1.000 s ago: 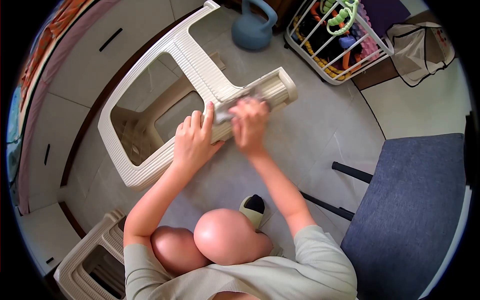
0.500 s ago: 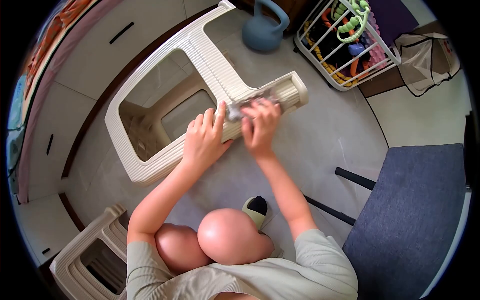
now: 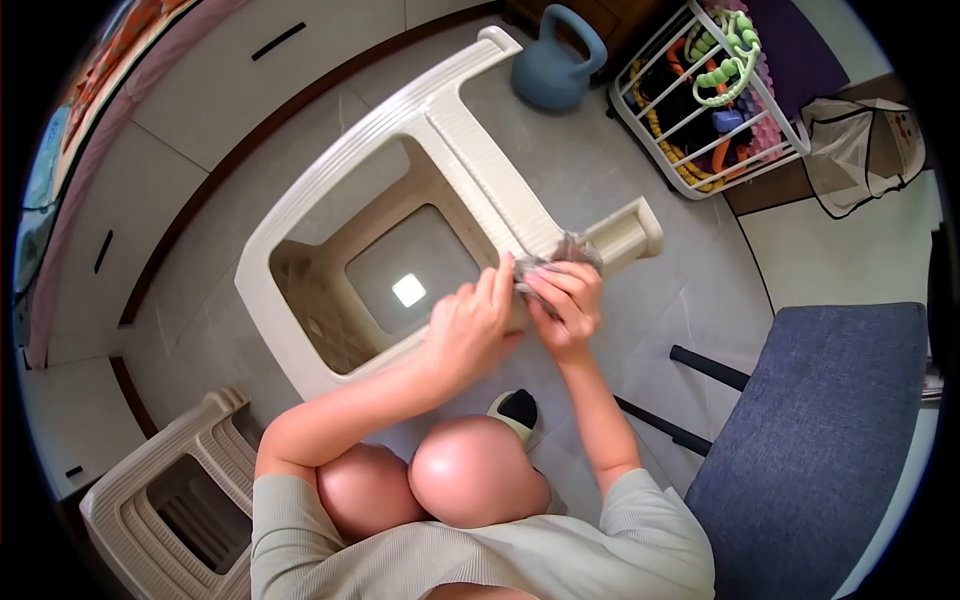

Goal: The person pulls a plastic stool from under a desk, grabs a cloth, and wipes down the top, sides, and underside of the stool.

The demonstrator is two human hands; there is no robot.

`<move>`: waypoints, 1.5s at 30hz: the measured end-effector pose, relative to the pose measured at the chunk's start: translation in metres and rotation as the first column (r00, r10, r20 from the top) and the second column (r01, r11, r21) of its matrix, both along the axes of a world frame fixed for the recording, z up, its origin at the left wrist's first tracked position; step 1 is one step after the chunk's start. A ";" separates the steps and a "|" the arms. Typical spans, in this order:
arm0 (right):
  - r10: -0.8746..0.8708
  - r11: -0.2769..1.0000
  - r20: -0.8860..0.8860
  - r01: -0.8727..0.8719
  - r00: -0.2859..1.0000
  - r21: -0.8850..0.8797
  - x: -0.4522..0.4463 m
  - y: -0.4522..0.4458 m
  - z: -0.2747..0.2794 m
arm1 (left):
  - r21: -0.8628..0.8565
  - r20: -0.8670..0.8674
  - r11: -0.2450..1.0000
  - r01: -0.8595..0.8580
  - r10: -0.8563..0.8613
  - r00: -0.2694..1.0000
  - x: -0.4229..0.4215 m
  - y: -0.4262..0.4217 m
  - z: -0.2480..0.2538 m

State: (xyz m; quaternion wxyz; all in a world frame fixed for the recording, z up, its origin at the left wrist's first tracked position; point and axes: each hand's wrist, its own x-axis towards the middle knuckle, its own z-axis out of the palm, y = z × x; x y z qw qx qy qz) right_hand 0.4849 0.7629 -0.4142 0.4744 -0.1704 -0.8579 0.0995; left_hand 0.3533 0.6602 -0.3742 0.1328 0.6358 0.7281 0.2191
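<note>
We see a large cream plastic frame on the smooth grey tiled floor, its bars moulded with fine parallel ribs and its corners rounded. A wide ribbed panel crosses it beside a big rounded opening, and a lower bar with another opening shows through. At the end on our right, a short channelled arm finishes in a blunt, rounded tip.

Our right hand has its fingers curled closed around a crumpled, soft grey cloth, which we hold against the frame where the panel meets the short arm. Part of the cloth bunches out beyond our fingers. Our left hand lies on the frame just beside the cloth, fingers together and reaching forward; its thumb side is partly hidden, so we cannot tell whether it grips the edge. The frame lies in front of us, under both hands, with most of its body stretching away to our left.

Beyond it stands a matt blue kettlebell. Near that, a white barred basket holds knobbly, brightly coloured things. A second cream frame sits at lower left, and a woven blue-grey seat at right.
</note>
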 end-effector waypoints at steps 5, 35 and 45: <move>-0.169 0.983 -0.130 0.177 0.977 0.055 0.004 -0.004 0.035 | 0.104 0.111 0.993 0.054 -0.065 0.992 -0.007 -0.005 0.004; -0.060 0.997 0.718 0.080 0.693 0.007 -0.019 -0.008 0.068 | 0.064 0.112 0.991 0.116 -0.122 0.986 -0.029 -0.007 -0.026; -0.026 0.997 0.638 -0.031 0.770 0.077 -0.096 0.034 0.052 | 0.043 0.152 0.993 0.110 -0.115 0.982 -0.024 -0.005 -0.025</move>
